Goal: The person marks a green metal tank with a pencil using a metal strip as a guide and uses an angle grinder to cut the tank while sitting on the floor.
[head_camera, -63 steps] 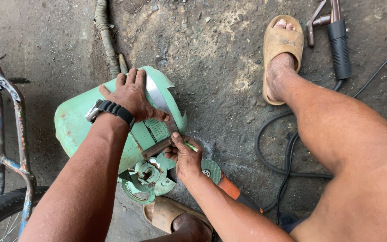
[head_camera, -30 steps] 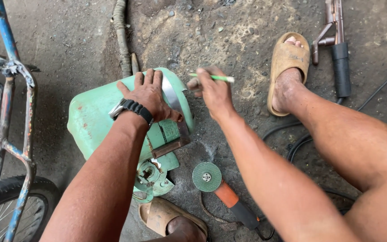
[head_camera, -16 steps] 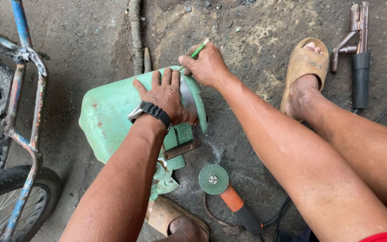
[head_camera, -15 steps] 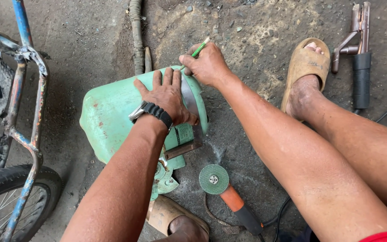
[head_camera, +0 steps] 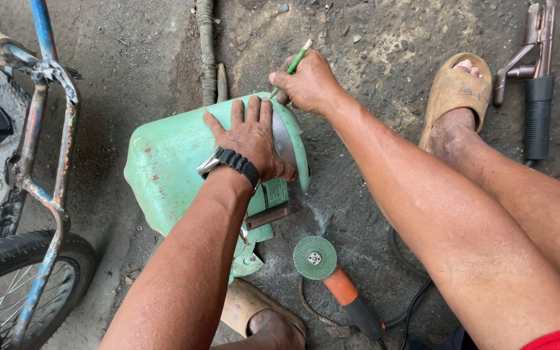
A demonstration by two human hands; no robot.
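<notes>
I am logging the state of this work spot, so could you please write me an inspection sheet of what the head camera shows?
Surface: rough, stained concrete floor, with a pale dust patch beside the cylinder.
Job's things: green gas cylinder lying on its side; metal strip curved over it; green pencil with its tip at the cylinder's top.
Clutter: angle grinder with green disc, lying on the floor; welding electrode holder at upper right.
Hands: left hand flat on the cylinder and strip, wristwatch on; right hand grips the pencil.
Cables: dark cable by the grinder; hose at the top.
Surroundings: bicycle at left; sandalled feet.
</notes>
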